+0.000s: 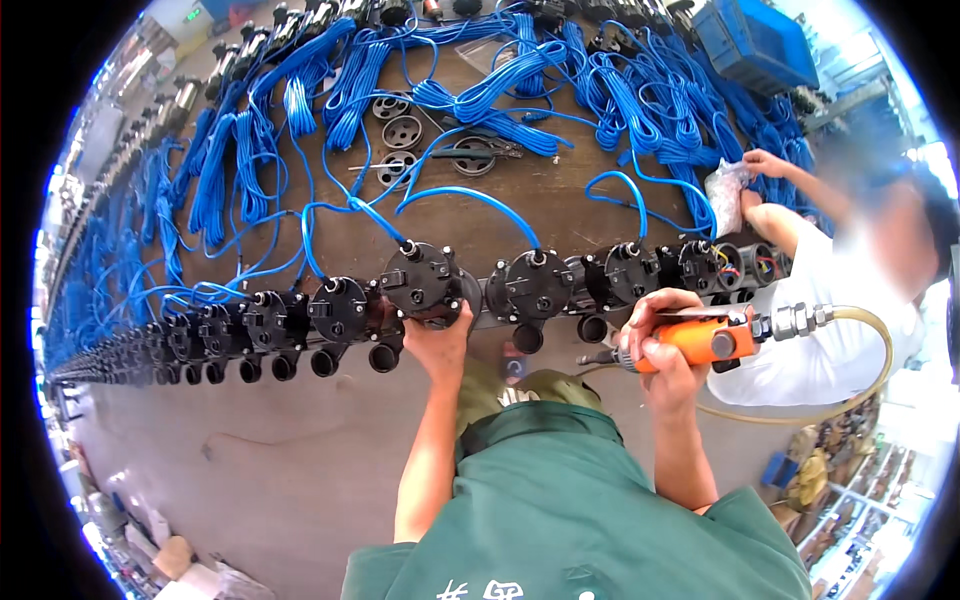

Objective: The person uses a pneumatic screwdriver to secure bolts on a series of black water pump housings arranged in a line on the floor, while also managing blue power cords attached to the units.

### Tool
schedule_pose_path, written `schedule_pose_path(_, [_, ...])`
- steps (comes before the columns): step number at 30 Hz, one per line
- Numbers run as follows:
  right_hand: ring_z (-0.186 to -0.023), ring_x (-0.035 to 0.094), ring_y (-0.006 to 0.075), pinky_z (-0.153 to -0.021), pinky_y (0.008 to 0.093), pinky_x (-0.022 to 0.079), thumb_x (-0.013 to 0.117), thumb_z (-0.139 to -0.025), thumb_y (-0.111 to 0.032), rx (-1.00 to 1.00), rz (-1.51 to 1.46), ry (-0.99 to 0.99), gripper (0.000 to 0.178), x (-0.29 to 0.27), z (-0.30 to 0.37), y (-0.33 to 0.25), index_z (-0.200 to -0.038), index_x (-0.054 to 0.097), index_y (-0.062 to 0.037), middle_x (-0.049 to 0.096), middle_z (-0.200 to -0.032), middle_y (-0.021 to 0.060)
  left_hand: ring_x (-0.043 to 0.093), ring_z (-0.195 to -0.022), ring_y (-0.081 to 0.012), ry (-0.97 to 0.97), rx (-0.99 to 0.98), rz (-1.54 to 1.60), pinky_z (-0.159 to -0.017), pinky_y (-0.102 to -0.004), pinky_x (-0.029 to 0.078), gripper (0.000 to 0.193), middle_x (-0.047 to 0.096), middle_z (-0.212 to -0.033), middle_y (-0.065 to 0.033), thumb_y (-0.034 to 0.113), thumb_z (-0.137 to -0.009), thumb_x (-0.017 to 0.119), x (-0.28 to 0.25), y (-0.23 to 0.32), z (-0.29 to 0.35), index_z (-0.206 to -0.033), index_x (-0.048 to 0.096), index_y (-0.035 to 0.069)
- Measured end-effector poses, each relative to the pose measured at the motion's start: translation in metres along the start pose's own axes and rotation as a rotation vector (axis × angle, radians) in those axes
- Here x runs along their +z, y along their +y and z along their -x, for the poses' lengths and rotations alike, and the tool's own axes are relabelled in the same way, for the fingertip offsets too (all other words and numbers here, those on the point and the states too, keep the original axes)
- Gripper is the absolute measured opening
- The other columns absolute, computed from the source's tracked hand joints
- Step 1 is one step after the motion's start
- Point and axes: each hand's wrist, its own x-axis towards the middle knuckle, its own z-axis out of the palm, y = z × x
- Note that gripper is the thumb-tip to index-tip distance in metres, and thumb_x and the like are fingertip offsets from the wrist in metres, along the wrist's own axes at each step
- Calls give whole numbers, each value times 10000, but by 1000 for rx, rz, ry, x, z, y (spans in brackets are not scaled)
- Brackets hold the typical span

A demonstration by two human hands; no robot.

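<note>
Tool [705, 342] — partly behind right hand [674, 372]

Green shirt [560, 500] on show here, a plain, solid colour right across, with white markings [500, 590] printed at the chest and a darker strip [540, 422] running along towards the hem! Short sleeves [755, 535] in that same green, and out of them come bare forearms [430, 460], the left hand [440, 342] and right hand [665, 345] bare too. And there, past the hem, olive trousers [572, 388] with a pale, squiggly mark [517, 395]!
</note>
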Motion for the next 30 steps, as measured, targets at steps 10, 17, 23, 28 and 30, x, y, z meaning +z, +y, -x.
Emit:
schedule_pose_path(10, [-696, 623, 179, -635, 286, 537, 638, -781, -4, -60, 17, -200, 423, 14, -43, -7, -1185, 534, 62, 639, -986, 201, 673, -797, -178, 156, 41, -57, -757, -326, 547, 513, 723, -922, -102, 171, -651, 888, 4, -8, 19, -1073, 663, -13])
schedule_pose_path(17, [-707, 622, 160, -625, 278, 526, 662, -797, -25, 6, -96, -401, 425, -10, -59, -6, -1193, 540, 66, 646, -979, 196, 673, -806, -177, 229, -186, -45, -793, -366, 546, 514, 729, -932, -104, 180, -665, 889, 15, 30, 45, -1094, 662, 12])
schedule_pose_path(23, [-611, 595, 159, -638, 330, 530, 656, -769, -24, 42, -149, -449, 408, -25, -68, -11, -1152, 557, 76, 637, -973, 199, 662, -880, -192, 220, -23, -56, -817, -366, 533, 520, 691, -1027, -122, 138, -730, 850, 13, 33, 43, -1162, 601, -8])
schedule_pose_path(28, [-692, 593, 90, -649, 246, 526, 626, -850, -52, -67, -142, -605, 399, -8, -91, 15, -1234, 540, 16, 659, -1058, 145, 662, -847, -259, 98, -2, -115, -761, -382, 525, 327, 662, -1007, -139, 61, -825, 735, 41, 23, 97, -1125, 633, -20])
schedule_pose_path(30, [-756, 631, 92, -688, 247, 537, 626, -829, -10, -10, -52, -583, 323, 10, -90, 37, -1148, 595, 23, 686, -1025, 138, 672, -802, -311, -20, 35, -175, -737, -403, 525, 253, 677, -917, -157, 60, -834, 720, 50, 0, 106, -1069, 675, -25])
